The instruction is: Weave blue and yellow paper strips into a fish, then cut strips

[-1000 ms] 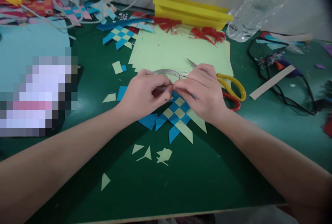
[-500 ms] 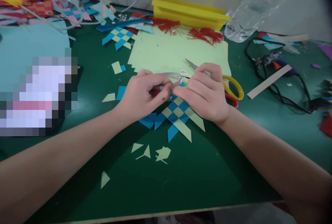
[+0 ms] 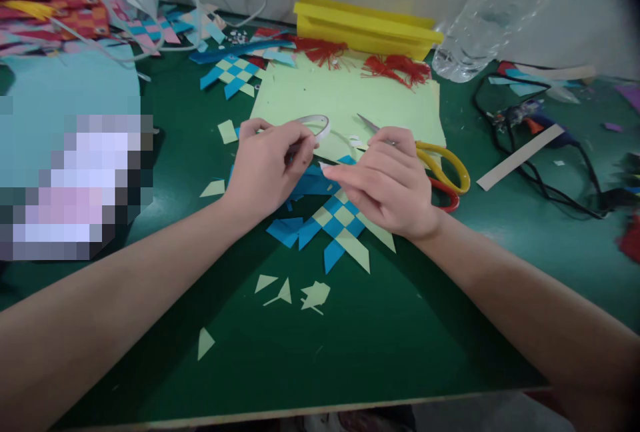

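Head view shows both hands over a green bench (image 3: 350, 352) littered with paper craft. The left hand (image 3: 267, 165) has its fingers closed around a small roll of white tape (image 3: 315, 124), lifted just clear of the surface above the pale green paper sheets (image 3: 345, 95). The right hand (image 3: 387, 182) lies low with fingers loosely extended, its fingertips (image 3: 330, 171) touching the upper edge of a woven blue-and-green paper piece (image 3: 340, 219); its grip holds nothing that I can make out (a fine tape end may be pinched there, but that is too small to tell). As a judgement, any loose tape end could stick to itself or to the wrong strip, since the weave sits directly beneath both hands, and a heavy press from the right hand could shift the strips out of their lattice. One pair of scissors (image 3: 443, 165) with yellow and red handles lies just beside the right hand. Counted: one tape roll, two woven blue-and-green pieces (the second (image 3: 233, 75) lies farther back), two red tassels (image 3: 397, 69) near a yellow block (image 3: 365, 25), one clear plastic bottle (image 3: 480, 25), and about five pale green offcuts (image 3: 315, 295) in front of the weave.
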`<state>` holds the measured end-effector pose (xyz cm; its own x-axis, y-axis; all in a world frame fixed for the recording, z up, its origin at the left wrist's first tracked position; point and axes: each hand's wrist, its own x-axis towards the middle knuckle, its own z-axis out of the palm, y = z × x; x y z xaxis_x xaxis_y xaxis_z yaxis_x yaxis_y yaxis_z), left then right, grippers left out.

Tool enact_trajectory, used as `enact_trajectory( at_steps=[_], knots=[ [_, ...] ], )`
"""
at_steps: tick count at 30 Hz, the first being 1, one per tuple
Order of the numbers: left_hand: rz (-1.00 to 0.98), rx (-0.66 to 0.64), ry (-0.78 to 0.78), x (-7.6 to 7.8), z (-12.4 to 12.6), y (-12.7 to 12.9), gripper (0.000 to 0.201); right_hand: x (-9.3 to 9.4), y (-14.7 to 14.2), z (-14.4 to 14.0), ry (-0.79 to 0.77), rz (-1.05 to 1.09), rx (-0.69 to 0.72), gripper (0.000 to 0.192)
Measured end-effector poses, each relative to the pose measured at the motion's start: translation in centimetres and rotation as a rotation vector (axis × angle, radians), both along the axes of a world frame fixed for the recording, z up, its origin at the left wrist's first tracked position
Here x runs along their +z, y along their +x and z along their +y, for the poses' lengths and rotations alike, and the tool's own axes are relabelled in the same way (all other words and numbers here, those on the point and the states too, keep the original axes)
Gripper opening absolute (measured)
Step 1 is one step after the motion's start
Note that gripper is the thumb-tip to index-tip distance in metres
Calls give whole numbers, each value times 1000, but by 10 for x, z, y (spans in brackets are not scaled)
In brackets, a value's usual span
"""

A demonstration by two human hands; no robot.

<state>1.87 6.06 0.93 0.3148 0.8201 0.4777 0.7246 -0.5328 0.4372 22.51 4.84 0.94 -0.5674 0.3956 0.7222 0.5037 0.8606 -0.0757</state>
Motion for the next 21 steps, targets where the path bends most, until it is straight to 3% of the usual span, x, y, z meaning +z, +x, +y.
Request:
enact_trajectory(
  at_steps=[4,14,21],
  knots=[
    [20,16,-25,-3,3,-2,18,1,-1,-1,-94,57,-68,21],
    [47,-51,-21,-3,4,-4,14,2,-5,-3,-196,174,-77,13],
    [10,-41,-38,-2,4,-5,17,1,-8,-4,-112,260,-54,11]
  ],
)
